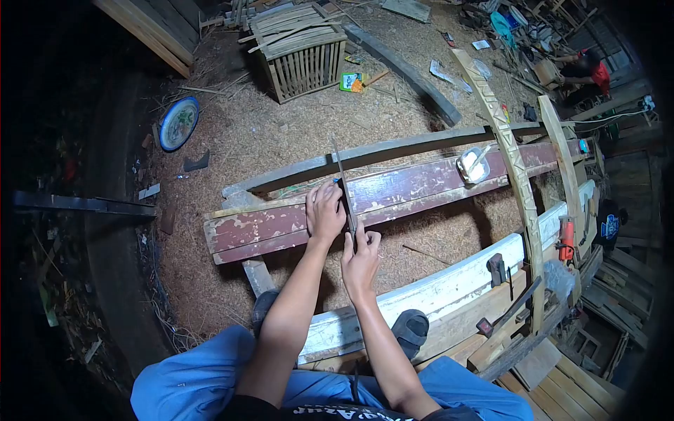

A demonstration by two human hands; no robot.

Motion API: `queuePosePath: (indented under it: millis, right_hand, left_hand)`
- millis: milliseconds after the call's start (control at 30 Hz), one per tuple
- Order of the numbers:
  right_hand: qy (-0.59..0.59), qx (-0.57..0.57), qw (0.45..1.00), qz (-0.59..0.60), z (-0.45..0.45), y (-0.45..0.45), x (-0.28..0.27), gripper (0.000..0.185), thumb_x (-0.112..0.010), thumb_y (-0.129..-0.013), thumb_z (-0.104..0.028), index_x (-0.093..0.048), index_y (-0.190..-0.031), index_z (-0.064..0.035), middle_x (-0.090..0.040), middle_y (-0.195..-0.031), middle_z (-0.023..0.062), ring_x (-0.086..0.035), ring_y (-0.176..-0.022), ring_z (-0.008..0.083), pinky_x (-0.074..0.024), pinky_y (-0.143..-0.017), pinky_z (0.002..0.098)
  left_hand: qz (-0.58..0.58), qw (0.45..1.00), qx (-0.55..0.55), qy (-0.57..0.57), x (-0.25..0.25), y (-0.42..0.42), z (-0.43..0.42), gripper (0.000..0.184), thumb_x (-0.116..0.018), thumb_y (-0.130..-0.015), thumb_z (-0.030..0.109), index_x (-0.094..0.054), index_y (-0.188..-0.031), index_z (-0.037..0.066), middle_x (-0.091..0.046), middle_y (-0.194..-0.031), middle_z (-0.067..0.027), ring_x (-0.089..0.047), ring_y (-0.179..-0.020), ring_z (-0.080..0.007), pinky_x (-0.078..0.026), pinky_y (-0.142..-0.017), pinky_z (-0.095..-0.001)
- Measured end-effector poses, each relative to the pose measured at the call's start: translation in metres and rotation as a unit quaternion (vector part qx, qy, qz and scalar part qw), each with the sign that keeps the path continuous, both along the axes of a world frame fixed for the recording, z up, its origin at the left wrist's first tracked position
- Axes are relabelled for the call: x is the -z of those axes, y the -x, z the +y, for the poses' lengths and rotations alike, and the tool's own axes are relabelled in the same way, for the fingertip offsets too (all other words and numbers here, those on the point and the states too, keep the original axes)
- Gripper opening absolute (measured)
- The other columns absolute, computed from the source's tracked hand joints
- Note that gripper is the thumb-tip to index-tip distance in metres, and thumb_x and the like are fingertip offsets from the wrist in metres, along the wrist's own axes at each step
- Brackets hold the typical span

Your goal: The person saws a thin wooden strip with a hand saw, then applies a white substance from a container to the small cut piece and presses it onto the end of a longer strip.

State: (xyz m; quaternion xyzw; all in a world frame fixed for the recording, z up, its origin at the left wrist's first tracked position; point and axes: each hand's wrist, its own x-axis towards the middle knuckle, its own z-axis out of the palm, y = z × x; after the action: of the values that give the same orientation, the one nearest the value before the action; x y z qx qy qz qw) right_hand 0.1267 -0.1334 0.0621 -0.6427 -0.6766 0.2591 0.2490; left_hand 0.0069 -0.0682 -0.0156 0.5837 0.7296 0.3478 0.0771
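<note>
Black shirt (253,410) nearest, well behind the fingers. Left hand (326,212): fingers extended, slightly spread, resting on worn red plank (421,191). Right hand (361,261): fingers curled on saw's (344,184) near end; blade crosses plank just right of left fingers. White tub (473,167) farther right.

"Azur" can be read in white on the black shirt (337,412), bottom centre of the frame.

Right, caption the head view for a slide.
Left grip rests on a long, maroon wooden plank; right grip holds a thin, saw-like metal blade across it.
</note>
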Motion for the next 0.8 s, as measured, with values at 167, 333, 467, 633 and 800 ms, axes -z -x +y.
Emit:
queuePosePath:
  millis: [167, 333, 467, 633, 800]
  right_hand:
    - [-0.008, 0.001, 1.000, -0.009, -0.001, -0.002, 0.004, 0.042, -0.061, -0.099, -0.022, -0.056, -0.139, -0.0106, -0.053, -0.106, 0.0202, -0.064, -0.074, 0.0425, -0.0515, -0.063, 0.0520]
    - [-0.019, 0.000, 1.000, -0.005, 0.000, -0.002, 0.001, 0.043, -0.061, -0.099, -0.021, -0.055, -0.140, -0.0112, -0.053, -0.106, 0.0203, -0.064, -0.074, 0.0418, -0.0517, -0.063, 0.0516]
    - [-0.043, -0.013, 0.999, -0.015, 0.013, 0.000, 0.001, 0.041, -0.063, -0.098, -0.022, -0.057, -0.137, -0.0094, -0.054, -0.104, 0.0208, -0.064, -0.074, 0.0417, -0.0523, -0.065, 0.0514]
    - [0.002, 0.012, 1.000, 0.006, 0.000, -0.003, -0.003, 0.039, -0.062, -0.099, -0.021, -0.059, -0.135, -0.0084, -0.055, -0.106, 0.0233, -0.065, -0.078, 0.0450, -0.0520, -0.068, 0.0530]
    - [-0.020, 0.005, 1.000, -0.003, 0.004, -0.001, -0.007, 0.039, -0.063, -0.099, -0.021, -0.059, -0.135, -0.0077, -0.054, -0.104, 0.0217, -0.065, -0.081, 0.0419, -0.0526, -0.069, 0.0508]
  left_hand:
    - [-0.010, 1.000, 0.001, 0.015, 0.002, 0.001, -0.001, 0.027, -0.066, -0.079, 0.004, -0.069, -0.106, 0.004, -0.072, -0.115, -0.0131, -0.055, -0.130, -0.0250, -0.029, -0.114, -0.0450]
    - [0.003, 1.000, -0.007, 0.005, -0.002, -0.001, 0.001, 0.030, -0.067, -0.078, 0.005, -0.068, -0.108, 0.004, -0.066, -0.127, -0.0114, -0.054, -0.124, -0.0316, -0.033, -0.111, -0.0456]
    - [0.008, 1.000, -0.028, 0.010, -0.002, -0.002, 0.000, 0.031, -0.066, -0.081, 0.007, -0.069, -0.112, 0.004, -0.072, -0.113, -0.0107, -0.057, -0.127, -0.0234, -0.031, -0.113, -0.0445]
    - [0.001, 1.000, -0.014, 0.012, -0.004, -0.001, 0.001, 0.031, -0.067, -0.083, 0.008, -0.068, -0.114, 0.005, -0.072, -0.113, -0.0103, -0.056, -0.127, -0.0232, -0.033, -0.111, -0.0439]
    - [0.015, 1.000, -0.014, 0.020, -0.001, 0.001, 0.002, 0.030, -0.067, -0.083, 0.008, -0.069, -0.112, 0.005, -0.071, -0.118, -0.0091, -0.055, -0.128, -0.0226, -0.030, -0.113, -0.0435]
